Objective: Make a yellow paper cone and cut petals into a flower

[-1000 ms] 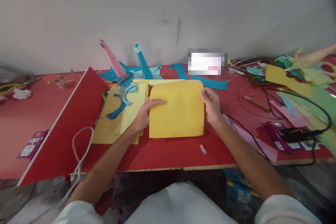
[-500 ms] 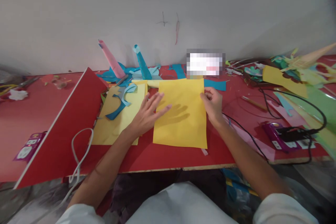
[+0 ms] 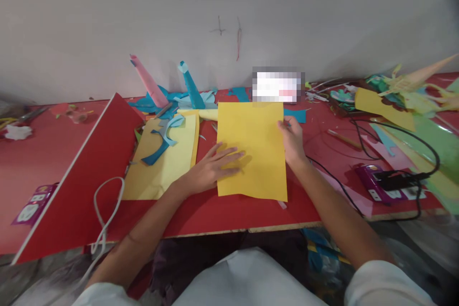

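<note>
A yellow sheet of paper (image 3: 253, 129) is in front of me over the red table, its lower edge slightly wavy. My right hand (image 3: 292, 138) pinches its right edge in the upper part, thumb on the front. Over the sheet's lower left my left hand (image 3: 215, 167) is spread with fingers apart; whether the fingertips touch the paper I cannot tell. Left of it lie pale yellow sheets (image 3: 182, 153), with curved blue paper scraps (image 3: 158, 153) on top.
A red board (image 3: 82, 177) leans at the left beside a white cable (image 3: 102, 220). Behind stand a pink paper cone (image 3: 148, 81) and a blue paper cone (image 3: 191, 87). To the right are a pencil-like stick (image 3: 344, 139), a purple box (image 3: 380, 184) with a black cable, and coloured paper.
My left hand has moved down and a little right over the yellow sheet. The sheet has shifted slightly right and straightened, still pinched by my right hand.
</note>
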The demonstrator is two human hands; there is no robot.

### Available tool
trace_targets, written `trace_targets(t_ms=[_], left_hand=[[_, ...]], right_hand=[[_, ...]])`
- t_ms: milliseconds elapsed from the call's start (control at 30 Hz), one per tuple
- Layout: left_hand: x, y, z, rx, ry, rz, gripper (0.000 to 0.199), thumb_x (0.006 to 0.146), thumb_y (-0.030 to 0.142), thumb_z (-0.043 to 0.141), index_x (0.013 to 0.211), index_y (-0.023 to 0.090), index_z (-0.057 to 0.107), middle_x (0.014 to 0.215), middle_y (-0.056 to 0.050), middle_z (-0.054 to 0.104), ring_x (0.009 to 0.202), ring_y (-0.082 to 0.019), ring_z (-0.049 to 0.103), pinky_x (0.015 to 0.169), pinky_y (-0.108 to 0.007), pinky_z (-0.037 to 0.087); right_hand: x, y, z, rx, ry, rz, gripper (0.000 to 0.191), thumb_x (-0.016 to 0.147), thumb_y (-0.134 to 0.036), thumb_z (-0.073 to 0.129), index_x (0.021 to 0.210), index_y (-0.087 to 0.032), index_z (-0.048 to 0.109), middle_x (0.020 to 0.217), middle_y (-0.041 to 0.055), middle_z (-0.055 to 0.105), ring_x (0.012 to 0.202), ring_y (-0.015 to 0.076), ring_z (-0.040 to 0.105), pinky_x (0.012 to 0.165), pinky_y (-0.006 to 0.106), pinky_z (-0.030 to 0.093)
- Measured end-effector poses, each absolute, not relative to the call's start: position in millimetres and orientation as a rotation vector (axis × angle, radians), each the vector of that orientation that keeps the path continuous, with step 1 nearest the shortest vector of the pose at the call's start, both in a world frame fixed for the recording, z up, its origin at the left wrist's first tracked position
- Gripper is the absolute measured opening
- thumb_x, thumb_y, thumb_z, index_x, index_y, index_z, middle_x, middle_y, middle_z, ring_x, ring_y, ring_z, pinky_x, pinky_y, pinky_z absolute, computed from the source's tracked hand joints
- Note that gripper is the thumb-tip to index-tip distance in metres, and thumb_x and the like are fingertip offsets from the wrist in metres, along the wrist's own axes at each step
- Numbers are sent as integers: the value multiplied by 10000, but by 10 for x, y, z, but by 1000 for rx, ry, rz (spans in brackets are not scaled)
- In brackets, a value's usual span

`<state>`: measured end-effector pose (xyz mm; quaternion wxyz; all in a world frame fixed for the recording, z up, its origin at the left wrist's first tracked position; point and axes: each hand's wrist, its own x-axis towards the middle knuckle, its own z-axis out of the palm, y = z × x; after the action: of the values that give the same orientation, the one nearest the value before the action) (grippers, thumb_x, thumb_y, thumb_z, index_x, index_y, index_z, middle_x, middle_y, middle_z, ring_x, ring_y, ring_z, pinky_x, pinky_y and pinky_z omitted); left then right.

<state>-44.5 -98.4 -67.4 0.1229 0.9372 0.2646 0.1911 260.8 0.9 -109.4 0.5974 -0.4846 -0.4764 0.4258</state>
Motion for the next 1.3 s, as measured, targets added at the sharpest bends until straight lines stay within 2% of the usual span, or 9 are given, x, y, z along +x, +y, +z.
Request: trace_targets(t_ms=[133, 233, 400, 500, 633, 733, 867, 1033, 1300], left_hand=[[-448, -958, -690, 2466, 759, 957, 225, 1090, 305, 542, 1095, 232, 754, 1405, -146, 732, 1401, -283, 647, 1239, -577, 461], [-466, -934, -707, 2131, 950, 1239, 230, 1030, 436, 672, 1015, 210, 708, 1102, -117, 783, 1061, -232, 753, 970, -413, 611], [-541, -867, -721, 1631, 1401, 1516, 440, 984, 641, 659, 993, 203, 618, 893, -40, 696, 789, -165, 660, 681, -274, 552], [-616, -810, -689, 1740, 1473, 1485, 435, 1020, 633, 598, 959, 205, 638, 1042, -83, 717, 996, -212, 690, 878, -343, 588], [-697, -742, -684, 1890, 1530, 1476, 384, 1004, 596, 632, 975, 216, 682, 1338, -123, 663, 1385, -288, 572, 1195, -459, 462], [-720, -713, -731, 1699, 1531, 1448, 274, 985, 480, 669, 998, 206, 678, 1094, -83, 704, 1052, -231, 686, 908, -357, 570], [-699, -726, -763, 1590, 1677, 1510, 196, 895, 287, 727, 1066, 213, 670, 788, 23, 570, 648, -117, 521, 594, -248, 414], [-628, -773, -763, 1635, 1601, 1427, 444, 882, 249, 724, 1317, 267, 641, 800, 34, 538, 629, -114, 511, 583, -244, 424], [-604, -789, -754, 1827, 1603, 1274, 302, 984, 322, 649, 1261, 232, 728, 1132, -55, 765, 726, -128, 590, 709, -271, 505]], right_hand=[[2543, -47, -1048, -1066, -1153, 1030, 373, 888, -577, 763, 1012, -273, 588, 948, 25, 797, 817, 247, 771, 717, 373, 606], [2479, -90, -1005, -1013, -1168, 1067, 380, 848, -535, 822, 999, -268, 597, 971, 36, 812, 860, 260, 784, 748, 387, 621], [2409, -183, -917, -978, -1156, 1235, 507, 755, -538, 912, 1070, -274, 614, 932, 42, 830, 821, 292, 802, 670, 402, 633], [2391, -246, -860, -962, -1194, 1296, 493, 758, -581, 902, 1057, -269, 664, 907, 41, 830, 818, 306, 808, 629, 402, 630], [2369, -306, -822, -894, -1290, 1327, 491, 726, -634, 915, 1000, -260, 754, 925, 49, 830, 861, 312, 803, 602, 386, 616], [2350, -310, -854, -878, -1355, 1342, 529, 709, -676, 917, 1009, -260, 789, 938, 56, 827, 855, 295, 784, 549, 348, 566], [2344, -295, -917, -915, -1362, 1316, 554, 857, -778, 736, 1077, -273, 795, 1009, 67, 816, 891, 276, 768, 596, 352, 577], [2381, -313, -899, -932, -1481, 1226, 639, 928, -777, 649, 1374, -320, 675, 1116, 84, 804, 1003, 303, 775, 750, 403, 633], [2411, -207, -995, -980, -1710, 948, 457, 915, -598, 778, 1234, -276, 718, 1155, 89, 781, 891, 260, 758, 698, 375, 616]])
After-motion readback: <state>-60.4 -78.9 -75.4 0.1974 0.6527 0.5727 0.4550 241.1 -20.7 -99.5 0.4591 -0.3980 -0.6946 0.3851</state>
